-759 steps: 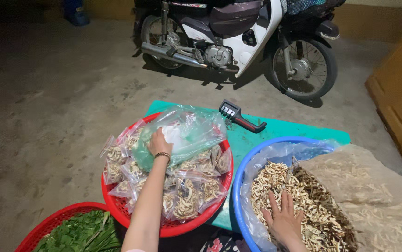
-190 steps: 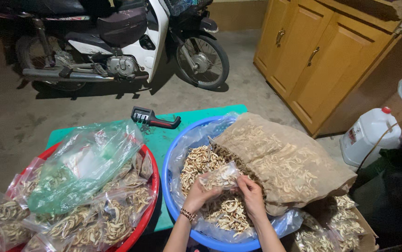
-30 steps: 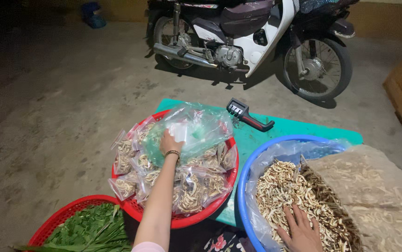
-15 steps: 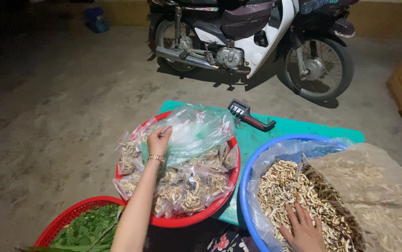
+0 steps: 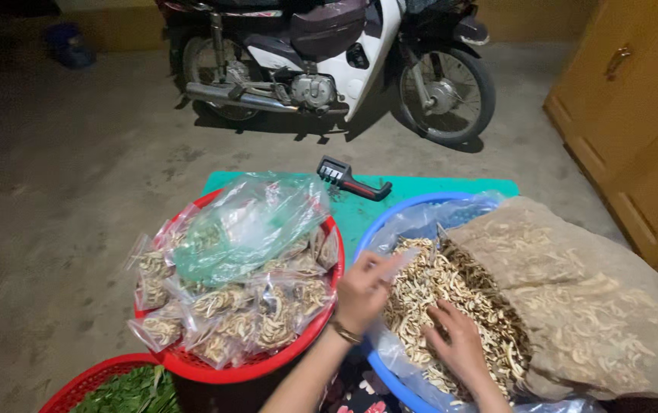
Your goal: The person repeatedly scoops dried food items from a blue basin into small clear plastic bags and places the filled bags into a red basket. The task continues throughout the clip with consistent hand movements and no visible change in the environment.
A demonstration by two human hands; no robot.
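1. Head view, only one there is. The left hand (image 5: 362,291) sits right over the near-left rim of the blue basin (image 5: 390,222), fingers curled and pinching what looks like a small clear bag (image 5: 391,265). It's a bit blurred, so can't swear to more than that.
2. The right hand (image 5: 459,348) is down in the basin at about 5 o'clock from the left one, fingers spread and pressed into the pile of dried pale strips (image 5: 428,287). Holding nothing that I can see.
3. The strips fill the basin, which is lined with clear plastic. A big mesh sack (image 5: 573,306) of the same stuff slumps over the basin's right half, out towards 3 o'clock.
4. At 9 o'clock from the hands there's a red basket (image 5: 268,365) heaped with small filled bags (image 5: 245,313) of strips. A bunch of empty clear bags (image 5: 248,226) lies on top of that heap.
5. At 12 o'clock from the basin, a black handheld tool (image 5: 352,180) lies on a green mat (image 5: 436,187), just beyond the rim.
6. At 7 o'clock in the frame corner, another red basket (image 5: 88,382) with green leaves (image 5: 134,390) in it.
7. Far back at 12 o'clock a motorbike (image 5: 329,57) is parked on the concrete floor (image 5: 61,191), and a wooden cupboard (image 5: 635,115) stands at 2 o'clock.
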